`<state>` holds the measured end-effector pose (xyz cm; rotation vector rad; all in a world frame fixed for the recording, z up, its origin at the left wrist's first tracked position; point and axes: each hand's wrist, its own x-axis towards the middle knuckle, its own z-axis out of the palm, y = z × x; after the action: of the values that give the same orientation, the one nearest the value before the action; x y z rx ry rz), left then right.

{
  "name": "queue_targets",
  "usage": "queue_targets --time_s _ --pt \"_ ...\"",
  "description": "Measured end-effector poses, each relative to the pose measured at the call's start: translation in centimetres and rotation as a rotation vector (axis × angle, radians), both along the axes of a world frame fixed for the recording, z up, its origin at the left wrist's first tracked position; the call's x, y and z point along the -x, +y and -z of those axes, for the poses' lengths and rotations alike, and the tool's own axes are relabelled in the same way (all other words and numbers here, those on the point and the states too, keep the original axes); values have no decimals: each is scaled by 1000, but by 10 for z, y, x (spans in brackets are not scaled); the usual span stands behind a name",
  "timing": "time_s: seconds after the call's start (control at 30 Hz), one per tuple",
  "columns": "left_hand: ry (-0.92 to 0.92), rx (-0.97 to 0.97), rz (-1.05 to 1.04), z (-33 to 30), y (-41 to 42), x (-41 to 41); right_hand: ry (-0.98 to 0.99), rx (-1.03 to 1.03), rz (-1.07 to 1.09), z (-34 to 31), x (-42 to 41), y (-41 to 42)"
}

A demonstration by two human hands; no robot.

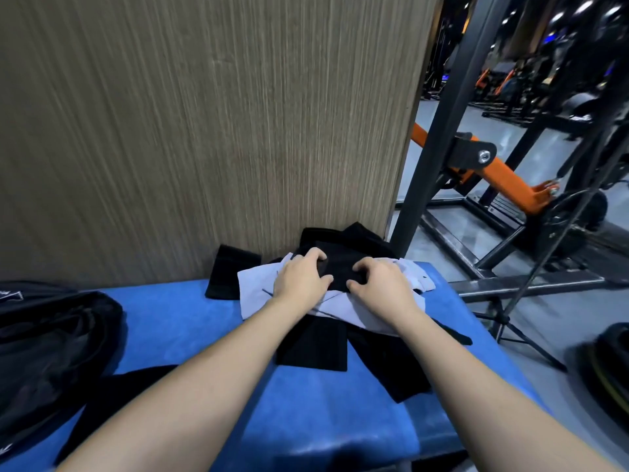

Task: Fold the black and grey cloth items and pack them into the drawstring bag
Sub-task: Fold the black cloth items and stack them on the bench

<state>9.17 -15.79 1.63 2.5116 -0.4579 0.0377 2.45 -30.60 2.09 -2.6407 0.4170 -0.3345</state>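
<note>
A pile of cloth lies at the far right of the blue bench (190, 321). On top is a black cloth (340, 264), and both hands grip it with curled fingers: my left hand (301, 279) at its left side, my right hand (377, 284) at its right. Under it spreads a pale grey cloth (257, 291). More black cloths (313, 345) lie below and in front of the grey one. A small folded black piece (226, 274) leans by the wall. The black drawstring bag (51, 342) sits at the left edge.
A wood-grain wall (204, 131) rises right behind the bench. To the right stand a black and orange gym machine frame (476, 172), a thin tripod leg (524, 335) and a dark weight plate (609, 366) on the grey floor.
</note>
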Motion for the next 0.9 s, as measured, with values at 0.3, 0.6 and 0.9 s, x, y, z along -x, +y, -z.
queue_targets --time_s 0.3,0.6,0.9 --pt "-38 411 182 -33 21 36 -292 -375 -10 -29 33 22" --pt "81 613 188 -48 96 112 -465 -1052 -53 -63 94 81" --pt "165 596 228 -25 143 151 -478 -1003 -201 -79 128 137"
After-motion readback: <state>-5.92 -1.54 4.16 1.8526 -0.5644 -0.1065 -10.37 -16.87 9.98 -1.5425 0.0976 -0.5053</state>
